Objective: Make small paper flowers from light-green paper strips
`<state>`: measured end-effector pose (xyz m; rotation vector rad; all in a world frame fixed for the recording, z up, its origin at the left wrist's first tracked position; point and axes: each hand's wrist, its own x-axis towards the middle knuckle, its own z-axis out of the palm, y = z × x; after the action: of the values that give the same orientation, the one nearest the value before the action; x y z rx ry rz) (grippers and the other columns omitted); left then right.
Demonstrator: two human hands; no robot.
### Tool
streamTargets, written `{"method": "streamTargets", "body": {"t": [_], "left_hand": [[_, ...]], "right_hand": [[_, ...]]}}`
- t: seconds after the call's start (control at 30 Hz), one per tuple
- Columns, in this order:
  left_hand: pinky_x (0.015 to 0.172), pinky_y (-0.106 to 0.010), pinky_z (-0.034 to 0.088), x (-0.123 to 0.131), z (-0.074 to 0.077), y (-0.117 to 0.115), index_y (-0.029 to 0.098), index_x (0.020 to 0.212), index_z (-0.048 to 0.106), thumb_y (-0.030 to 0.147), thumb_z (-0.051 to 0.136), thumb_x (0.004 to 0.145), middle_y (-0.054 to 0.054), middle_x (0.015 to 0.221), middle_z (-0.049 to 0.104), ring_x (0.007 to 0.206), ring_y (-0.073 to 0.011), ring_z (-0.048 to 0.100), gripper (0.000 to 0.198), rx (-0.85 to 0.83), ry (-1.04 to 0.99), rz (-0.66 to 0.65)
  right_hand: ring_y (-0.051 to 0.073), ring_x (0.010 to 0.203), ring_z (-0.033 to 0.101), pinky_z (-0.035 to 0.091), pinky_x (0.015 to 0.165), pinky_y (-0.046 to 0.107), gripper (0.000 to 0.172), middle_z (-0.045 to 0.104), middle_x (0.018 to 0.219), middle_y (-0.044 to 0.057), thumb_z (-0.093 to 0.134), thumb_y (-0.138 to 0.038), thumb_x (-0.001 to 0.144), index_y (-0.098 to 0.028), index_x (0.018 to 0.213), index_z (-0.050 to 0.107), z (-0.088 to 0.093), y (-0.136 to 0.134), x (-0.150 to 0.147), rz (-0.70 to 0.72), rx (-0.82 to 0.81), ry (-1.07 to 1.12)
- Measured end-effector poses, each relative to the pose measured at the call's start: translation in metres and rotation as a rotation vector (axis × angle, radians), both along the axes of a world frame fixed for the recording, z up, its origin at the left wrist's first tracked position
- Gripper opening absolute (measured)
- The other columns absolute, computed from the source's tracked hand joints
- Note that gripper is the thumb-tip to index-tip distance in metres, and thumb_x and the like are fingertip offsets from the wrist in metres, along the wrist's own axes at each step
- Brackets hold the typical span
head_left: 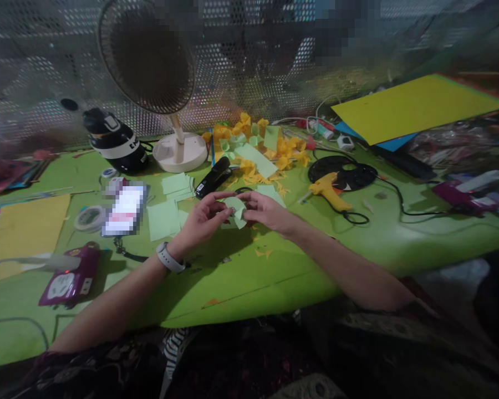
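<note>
A small piece of pale green paper (238,209), curled at its edges, is held between my two hands above the green table (233,288). My left hand (205,219), with a white watch on the wrist, pinches its left side. On its right side, the fingers of my right hand (268,210) are closed on the same paper. Just behind my left hand lies a black stapler (213,177). Pale green paper squares (164,218) rest in stacks to the left. Behind the hands sits a heap of orange paper flowers (289,152) with some green paper pieces among them.
A glue gun (330,191) with a yellow body lies by a black palette-shaped plate (357,170) on the right. A fan (181,149), a black bottle (120,147) and a lit phone (126,210) stand or lie left. Purple power strips (72,274) and cables flank the work area.
</note>
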<state>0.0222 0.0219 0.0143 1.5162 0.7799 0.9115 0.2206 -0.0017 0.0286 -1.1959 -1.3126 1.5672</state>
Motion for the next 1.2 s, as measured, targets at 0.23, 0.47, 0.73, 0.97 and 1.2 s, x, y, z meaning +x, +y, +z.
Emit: {"method": "streamTargets", "body": {"t": [0.23,0.47,0.73,0.97,1.2], "left_hand": [[0.074,-0.028,0.056,-0.003,0.002,0.0,0.02,0.12,0.065,0.028,0.083,0.076,-0.002,0.085,0.071,0.077,-0.0144,0.068,0.048,-0.089,-0.079,-0.048],[0.06,-0.025,0.051,0.0,0.003,-0.004,0.021,0.115,0.068,0.027,0.09,0.067,0.003,0.068,0.064,0.061,-0.0115,0.06,0.053,-0.064,-0.088,0.013],[0.059,-0.023,0.05,-0.001,0.002,-0.002,0.018,0.115,0.066,0.029,0.088,0.07,0.003,0.066,0.065,0.06,-0.0111,0.061,0.052,-0.045,-0.085,-0.003],[0.05,-0.019,0.041,-0.002,-0.003,0.002,0.016,0.12,0.06,0.028,0.087,0.072,0.006,0.062,0.059,0.053,-0.0076,0.053,0.057,-0.007,-0.013,-0.062],[0.052,-0.02,0.038,0.0,-0.008,-0.002,0.019,0.131,0.054,0.033,0.082,0.079,0.005,0.07,0.059,0.058,-0.0079,0.053,0.061,-0.015,0.046,-0.062]], "right_hand": [[0.012,0.074,0.067,0.058,0.064,0.026,0.029,0.072,0.103,0.007,0.07,-0.012,0.081,-0.017,0.109,0.065,-0.006,0.003,0.002,0.034,-0.076,0.105],[0.011,0.065,0.065,0.057,0.063,0.025,0.02,0.071,0.084,0.002,0.069,-0.012,0.077,-0.016,0.096,0.068,-0.012,0.002,0.0,0.102,-0.131,0.168],[0.012,0.066,0.066,0.057,0.065,0.026,0.016,0.072,0.083,0.003,0.068,-0.019,0.078,-0.015,0.094,0.067,-0.011,0.003,0.002,0.118,-0.066,0.14],[0.012,0.061,0.058,0.048,0.059,0.026,0.025,0.063,0.068,0.001,0.07,-0.039,0.083,-0.016,0.078,0.062,-0.005,-0.003,0.002,0.06,0.248,-0.112],[0.01,0.053,0.047,0.037,0.052,0.026,0.038,0.053,0.059,-0.003,0.062,-0.052,0.091,-0.019,0.076,0.057,-0.012,-0.008,-0.004,-0.054,0.526,-0.318]]}}
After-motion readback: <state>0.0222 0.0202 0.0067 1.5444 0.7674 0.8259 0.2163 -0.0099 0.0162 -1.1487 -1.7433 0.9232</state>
